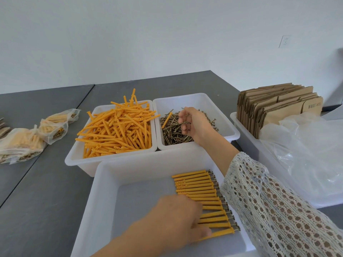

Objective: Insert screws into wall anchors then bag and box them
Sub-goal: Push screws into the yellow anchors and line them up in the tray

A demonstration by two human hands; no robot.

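From the head camera, the right hand [193, 123] is out over the screw bin [225, 125], fingers curled and pinching a screw [182, 123] just above the pile of screws [172, 132]; one stray orange anchor [166, 120] lies on that pile. Right beside it, touching wall to wall, the anchor bin [74, 158] is heaped with loose orange wall anchors [118, 130]. Down in the near bin [104, 182] the left hand [176, 217] rests on a neat row of assembled anchors [196, 184], screw heads pointing right; its fingers lie fairly straight across the lower ones, thumb pressing on the nearest piece, though whether it grips any I cannot tell. The right forearm wears a white lace sleeve [278, 210] crossing over the near bin's right rim. Off to the left on the grey table [46, 191] sit filled bags [37, 134] of finished pieces. On the right, a tray [246, 134] holds flat cardboard boxes [274, 106] standing on edge, with crumpled clear plastic bags [306, 154] in front.
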